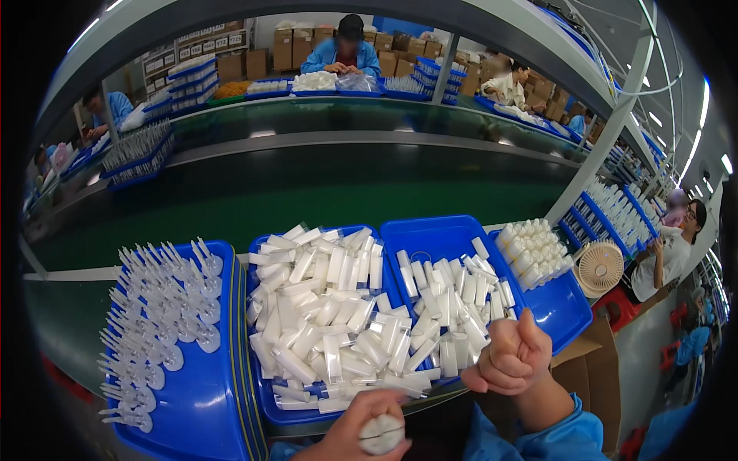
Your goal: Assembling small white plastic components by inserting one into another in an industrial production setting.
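My left hand [350, 434] is at the lower edge, shut on a small white round-ended tube [382, 435], just in front of the middle blue tray [265, 399]. That tray is heaped with white tubes in clear wraps [330, 323]. My right hand [511, 359], in a blue sleeve, is closed in a fist with the thumb up, over the near corner of a second blue tray [438, 234] of the same white tubes [453, 300]. Nothing shows clearly inside the fist.
A blue tray [200, 407] at left holds rows of clear spoon-shaped pieces [157, 307]. At right a blue tray [565, 311] carries upright white bottles [536, 250], beside a small fan [600, 267] and a cardboard box [588, 369]. A green conveyor belt [307, 203] runs behind; other people work across it.
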The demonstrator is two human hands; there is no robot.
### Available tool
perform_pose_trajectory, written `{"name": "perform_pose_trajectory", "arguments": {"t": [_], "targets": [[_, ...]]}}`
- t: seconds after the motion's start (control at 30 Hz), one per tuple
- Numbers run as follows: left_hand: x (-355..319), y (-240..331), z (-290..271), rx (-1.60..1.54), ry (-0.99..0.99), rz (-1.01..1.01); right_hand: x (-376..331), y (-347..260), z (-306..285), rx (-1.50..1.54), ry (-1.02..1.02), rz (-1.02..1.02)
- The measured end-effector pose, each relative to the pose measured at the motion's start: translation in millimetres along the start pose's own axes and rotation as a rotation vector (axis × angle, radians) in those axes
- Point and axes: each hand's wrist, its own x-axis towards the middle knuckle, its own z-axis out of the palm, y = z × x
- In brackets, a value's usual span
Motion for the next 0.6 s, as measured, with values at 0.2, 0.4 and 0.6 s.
{"name": "perform_pose_trajectory", "arguments": {"t": [0.2,0.4,0.6], "targets": [[3,-3,18,-0.037,0.317,-0.303,5,44,38,-1.154,-0.638,0.315],[-2,11,10,-0.214,0.304,-0.085,-21,54,40,-0.082,0.25,0.146],[-13,-9,29,0.984,0.231,0.26,-6,39,27,-1.394,0.083,0.236]]}}
